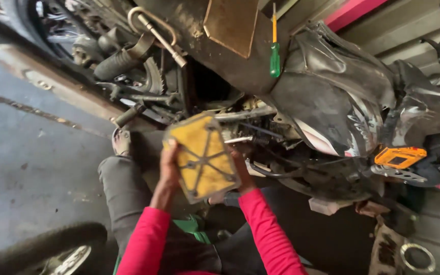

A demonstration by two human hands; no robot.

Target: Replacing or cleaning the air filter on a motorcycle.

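From the head camera, we see our left hand (169, 170) and right hand (241, 173) wrapped around the two side edges of a flat, yellow, dusty foam air filter in a dark plastic frame (203, 157), held up beside the open side of the black motorcycle (332, 102). We think it is light and its foam is soft, so the stiff frame edges are the best place to hold. A green-handled screwdriver (275, 56) rests on the seat.

Air filter (203, 158) held between left hand (169, 170) and right hand (242, 170), just before motorcycle (332, 107). Screwdriver (275, 56) on seat, far. Tyre (42, 249) near left.
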